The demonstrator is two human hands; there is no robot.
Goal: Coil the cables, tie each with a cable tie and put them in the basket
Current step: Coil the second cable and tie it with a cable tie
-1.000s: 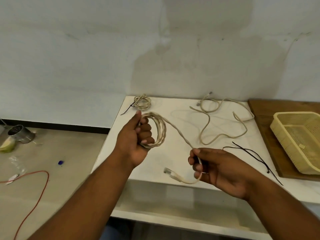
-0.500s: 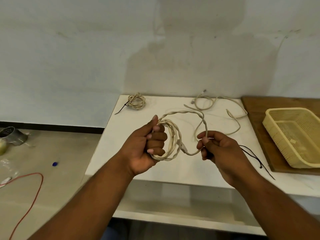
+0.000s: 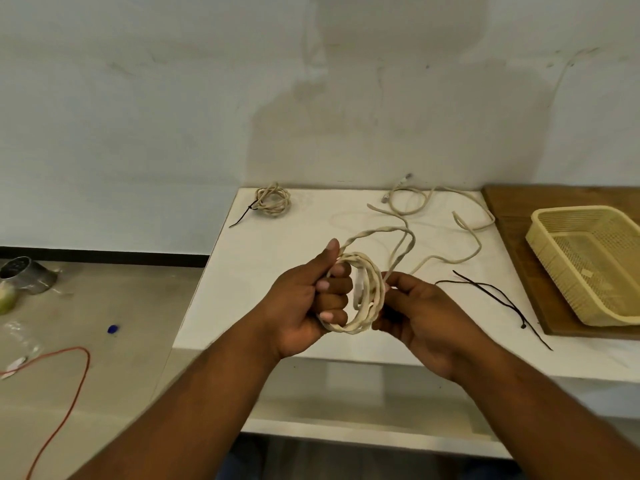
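Observation:
My left hand grips a coil of cream cable above the white table, fingers curled through its loops and thumb up. My right hand pinches the same cable at the coil's right side; one last loop arches above both hands. A second cream cable lies loose and uncoiled at the back of the table. A small coiled cable with a black tie sits at the back left. Black cable ties lie to the right of my hands. The yellow basket stands on the right.
The basket rests on a wooden board at the table's right end. A wall runs close behind the table. On the floor to the left are a red wire, a metal can and a small blue cap.
My right hand has come up and left from the table's front edge to the coil, bringing the cable's free end in. The tail has shortened to one loop above the coil.

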